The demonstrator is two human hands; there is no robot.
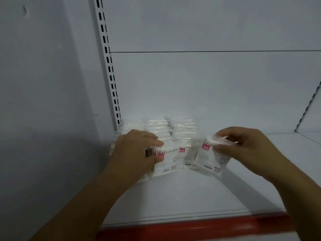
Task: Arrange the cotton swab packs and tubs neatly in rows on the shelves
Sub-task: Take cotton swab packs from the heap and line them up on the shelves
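Rows of clear cotton swab packs with small red labels stand at the back left of a white shelf. My left hand grips the top of the front left pack, thumb on its face. My right hand pinches the top edge of another pack, which hangs tilted just right of the rows. A third pack stands between the two held ones. No tubs are in sight.
The shelf's front edge carries a red strip. A slotted white upright runs up the left side beside a grey wall. The white back panel rises behind the packs. Another slotted upright stands at the right.
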